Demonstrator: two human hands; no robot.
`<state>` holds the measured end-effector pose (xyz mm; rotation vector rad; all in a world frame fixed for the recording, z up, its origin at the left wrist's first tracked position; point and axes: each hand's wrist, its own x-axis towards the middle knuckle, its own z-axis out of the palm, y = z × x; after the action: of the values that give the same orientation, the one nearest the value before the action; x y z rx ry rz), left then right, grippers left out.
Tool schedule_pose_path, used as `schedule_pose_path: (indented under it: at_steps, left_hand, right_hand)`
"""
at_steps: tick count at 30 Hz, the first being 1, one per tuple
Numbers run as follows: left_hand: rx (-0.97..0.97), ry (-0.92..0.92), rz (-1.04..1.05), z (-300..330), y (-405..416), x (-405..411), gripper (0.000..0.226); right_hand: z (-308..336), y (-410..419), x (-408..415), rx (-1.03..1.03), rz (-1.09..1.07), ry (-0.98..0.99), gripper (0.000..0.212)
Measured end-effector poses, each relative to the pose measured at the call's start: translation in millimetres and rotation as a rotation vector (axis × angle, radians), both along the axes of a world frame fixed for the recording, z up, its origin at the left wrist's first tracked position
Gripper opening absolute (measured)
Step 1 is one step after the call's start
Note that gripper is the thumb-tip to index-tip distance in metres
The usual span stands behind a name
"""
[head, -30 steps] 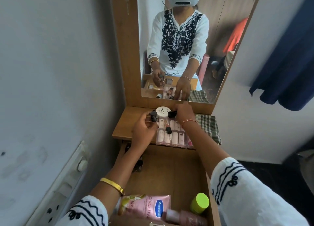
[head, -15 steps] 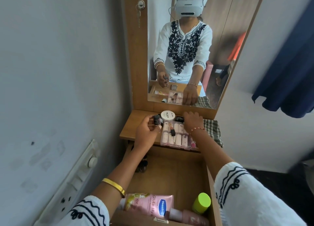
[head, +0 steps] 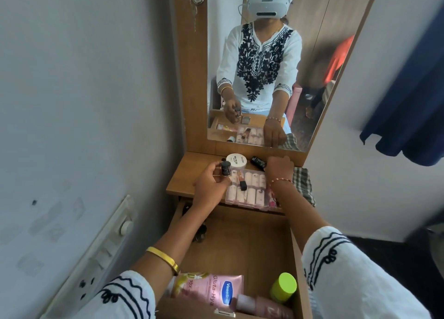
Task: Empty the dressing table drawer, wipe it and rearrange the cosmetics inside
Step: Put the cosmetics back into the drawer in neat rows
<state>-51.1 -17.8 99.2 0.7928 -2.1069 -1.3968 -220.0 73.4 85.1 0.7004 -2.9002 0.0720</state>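
left hand point(head: 211, 186) fingers pinch small dark bottle point(head: 225, 168) near worktop point(head: 182, 184) left edge | right hand point(head: 280, 167) grip unclear | light, rigid, breakable; hold body

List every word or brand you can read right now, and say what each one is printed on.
"Vaseline": blue badge on the pink pouch in the drawer.
"Gluta-Hya": same pouch, beside the badge.
"10X": same pouch, partly hidden.
White round jar: print too blurred to read.
Small dark bottle in left hand: unreadable.
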Motion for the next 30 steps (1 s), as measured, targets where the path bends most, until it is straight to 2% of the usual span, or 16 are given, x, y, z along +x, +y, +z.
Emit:
schedule_pose_path:
  at_steps: [4,8,10,15,18,22,27,30]
  left_hand:
    - [0.003,0.000,-0.003,0,3,-7,0.047]
    - [0.014,0.010,0.003,1,6,-7,0.048]
    - [0.014,0.016,0.000,2,8,-7,0.047]
    - [0.056,0.064,0.002,5,11,4,0.044]
    - [0.080,0.081,0.032,3,12,21,0.039]
    - [0.123,0.080,0.073,-6,11,42,0.039]
    - [0.124,0.067,0.050,-16,8,68,0.053]
    - [0.109,0.053,0.061,-24,2,88,0.047]
  right_hand:
    - [1,2,-11,-0.100,-0.148,-0.118,0.031]
    - [1,2,-12,-0.250,-0.190,-0.219,0.036]
    - [0,4,-10,-0.401,-0.162,-0.256,0.031]
    - [14,13,20,-0.948,0.030,-0.371,0.020]
    - [20,20,50,-1.131,0.094,-0.390,0.020]
    - [22,24,85,-1.222,0.131,-0.542,0.026]
    - [21,26,125,-1.188,0.210,-0.646,0.027]
    - [19,25,143,-1.183,0.239,-0.676,0.028]
